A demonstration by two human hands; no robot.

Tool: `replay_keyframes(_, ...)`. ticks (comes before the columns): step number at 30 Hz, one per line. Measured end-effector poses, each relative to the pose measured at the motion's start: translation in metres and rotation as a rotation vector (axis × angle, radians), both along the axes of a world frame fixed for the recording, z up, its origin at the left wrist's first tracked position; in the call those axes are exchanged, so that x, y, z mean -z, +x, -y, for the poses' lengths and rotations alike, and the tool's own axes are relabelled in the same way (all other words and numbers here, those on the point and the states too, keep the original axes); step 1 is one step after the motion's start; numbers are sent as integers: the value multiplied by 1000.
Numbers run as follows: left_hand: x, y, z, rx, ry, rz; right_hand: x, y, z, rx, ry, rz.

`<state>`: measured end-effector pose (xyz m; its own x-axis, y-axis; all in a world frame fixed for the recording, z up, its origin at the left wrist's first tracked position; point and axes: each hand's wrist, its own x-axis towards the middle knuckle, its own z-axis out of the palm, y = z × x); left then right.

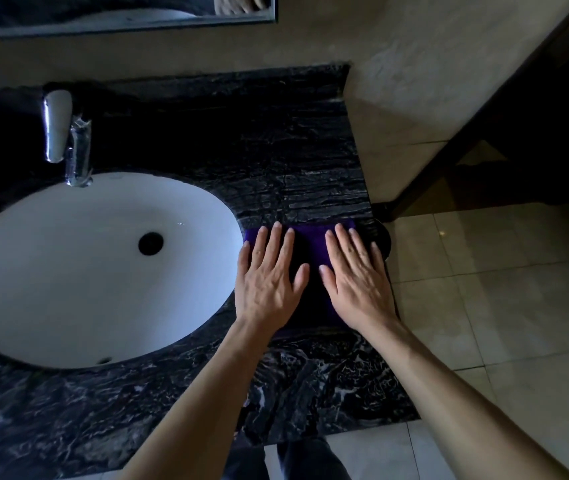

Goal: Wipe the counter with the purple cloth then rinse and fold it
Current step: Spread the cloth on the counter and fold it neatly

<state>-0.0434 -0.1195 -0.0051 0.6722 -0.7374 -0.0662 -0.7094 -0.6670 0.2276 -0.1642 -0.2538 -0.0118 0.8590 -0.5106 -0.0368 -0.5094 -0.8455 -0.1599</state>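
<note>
The purple cloth (312,249) lies flat on the black marble counter (286,157), right of the sink and close to the counter's right edge. My left hand (266,278) presses palm-down on the cloth's left part, fingers spread. On its right part my right hand (357,277) lies flat the same way. Both palms cover much of the cloth; only a strip between and above the fingers shows. Neither hand grips it.
A white oval sink (68,271) with a dark drain (150,243) fills the left. The chrome tap (65,136) stands behind it. A mirror edge (120,27) runs along the top. Beige floor tiles (484,289) and a dark door frame (466,133) lie to the right.
</note>
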Motion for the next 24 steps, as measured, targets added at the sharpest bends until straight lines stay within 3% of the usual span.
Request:
replay_keyframes(4, -11, -7, 3, -38, -62, 21, -12, 10, -2, 12, -4, 36)
replay_keyframes(8, -14, -11, 11, -82, -228, -141, -9, 16, -16, -106, 93, 56)
replay_keyframes(11, -1, -13, 2, -2, -144, -74, -3, 16, -18, -128, 22, -8)
replay_keyframes(16, 5, -14, 2, -68, -47, -16, -2, 14, -17, -66, -15, 2)
replay_keyframes(24, 5, 1, 13, -101, -32, 4, -3, 34, 0, -96, -19, -38)
